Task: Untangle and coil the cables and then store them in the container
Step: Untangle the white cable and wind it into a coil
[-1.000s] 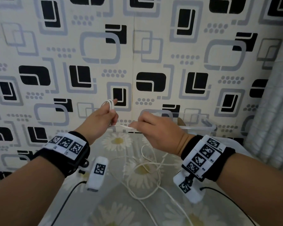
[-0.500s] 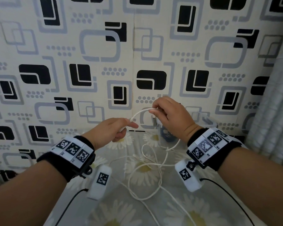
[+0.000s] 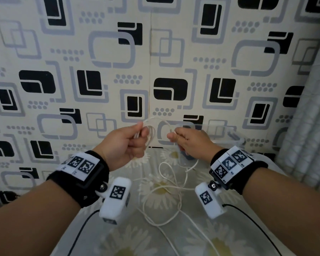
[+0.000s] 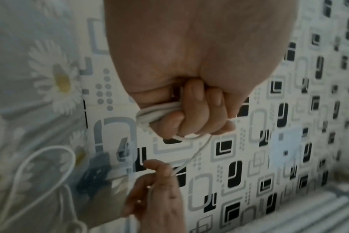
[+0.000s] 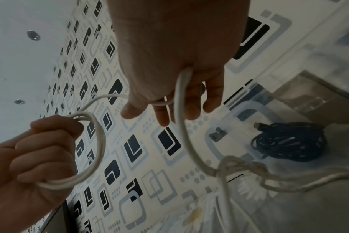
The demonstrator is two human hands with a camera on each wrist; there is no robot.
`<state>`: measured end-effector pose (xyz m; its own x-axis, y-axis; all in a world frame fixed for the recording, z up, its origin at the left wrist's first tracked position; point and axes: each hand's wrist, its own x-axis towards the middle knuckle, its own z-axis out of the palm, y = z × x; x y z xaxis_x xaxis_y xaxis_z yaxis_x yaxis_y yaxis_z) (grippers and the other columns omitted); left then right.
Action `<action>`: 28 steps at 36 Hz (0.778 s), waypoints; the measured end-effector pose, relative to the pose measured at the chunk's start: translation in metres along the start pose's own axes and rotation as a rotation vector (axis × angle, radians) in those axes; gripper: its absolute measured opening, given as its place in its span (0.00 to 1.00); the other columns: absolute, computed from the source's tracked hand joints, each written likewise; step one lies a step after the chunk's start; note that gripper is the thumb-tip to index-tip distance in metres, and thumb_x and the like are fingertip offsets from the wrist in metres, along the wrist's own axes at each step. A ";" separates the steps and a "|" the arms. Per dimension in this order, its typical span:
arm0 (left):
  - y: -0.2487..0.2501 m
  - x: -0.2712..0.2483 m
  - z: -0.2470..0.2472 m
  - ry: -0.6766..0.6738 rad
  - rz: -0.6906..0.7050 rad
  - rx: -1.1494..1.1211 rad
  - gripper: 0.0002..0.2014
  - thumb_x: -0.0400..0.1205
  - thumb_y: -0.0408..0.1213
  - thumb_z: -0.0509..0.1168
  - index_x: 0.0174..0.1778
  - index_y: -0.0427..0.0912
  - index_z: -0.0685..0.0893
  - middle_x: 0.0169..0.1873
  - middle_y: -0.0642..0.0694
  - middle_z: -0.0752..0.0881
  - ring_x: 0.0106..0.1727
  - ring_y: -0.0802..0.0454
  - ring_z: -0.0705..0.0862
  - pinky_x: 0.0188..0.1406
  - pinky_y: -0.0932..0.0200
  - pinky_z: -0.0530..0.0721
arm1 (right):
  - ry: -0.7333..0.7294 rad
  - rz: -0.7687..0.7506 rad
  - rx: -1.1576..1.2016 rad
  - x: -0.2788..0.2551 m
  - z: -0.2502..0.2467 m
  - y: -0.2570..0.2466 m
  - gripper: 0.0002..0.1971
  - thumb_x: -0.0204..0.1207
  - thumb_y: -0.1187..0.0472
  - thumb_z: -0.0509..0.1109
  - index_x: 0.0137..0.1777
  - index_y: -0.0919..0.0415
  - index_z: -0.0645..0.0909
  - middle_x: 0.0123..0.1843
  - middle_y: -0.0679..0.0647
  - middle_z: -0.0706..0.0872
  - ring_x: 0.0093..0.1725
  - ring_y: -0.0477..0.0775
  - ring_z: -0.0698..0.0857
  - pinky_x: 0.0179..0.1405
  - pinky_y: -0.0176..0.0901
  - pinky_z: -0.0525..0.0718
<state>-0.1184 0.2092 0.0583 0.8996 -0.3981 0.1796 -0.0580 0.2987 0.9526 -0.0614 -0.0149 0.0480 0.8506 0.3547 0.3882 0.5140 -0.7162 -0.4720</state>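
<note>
A thin white cable [image 3: 163, 189] runs between my two raised hands, and its loose length lies in tangled loops on the daisy-print cloth below. My left hand [image 3: 135, 137] grips a small coil of several turns [image 4: 149, 113] [image 5: 98, 148] in its curled fingers. My right hand [image 3: 175, 135] pinches the cable [image 4: 187, 162] between thumb and forefinger, a hand's width to the right; the strand then passes down through its palm [image 5: 179, 97]. A clear plastic container [image 3: 231, 133] stands behind my right hand against the wall, with a coiled dark cable [image 5: 289, 141] inside it.
A patterned wall [image 3: 155, 61] rises directly behind the table. A grey curtain [image 3: 307, 117] hangs at the right. The tablecloth [image 3: 192, 237] with daisies covers the table. Black camera leads [image 3: 248, 218] trail from both wrists.
My left hand rose and closed round the coil. My right hand came down and leftward with the cable, laying another turn onto the coil, and now sits level with the left hand.
</note>
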 end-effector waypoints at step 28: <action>0.038 0.005 -0.014 0.231 0.213 -0.444 0.20 0.89 0.49 0.48 0.32 0.49 0.70 0.15 0.54 0.62 0.15 0.59 0.60 0.18 0.68 0.68 | 0.009 0.331 1.137 0.003 -0.008 0.004 0.03 0.79 0.63 0.70 0.47 0.63 0.79 0.23 0.50 0.71 0.19 0.46 0.69 0.30 0.44 0.81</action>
<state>-0.1095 0.2308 0.0923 0.9626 -0.1024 0.2507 -0.1060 0.7096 0.6966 -0.0581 -0.0216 0.0534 0.9624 0.2447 0.1181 0.0759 0.1754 -0.9816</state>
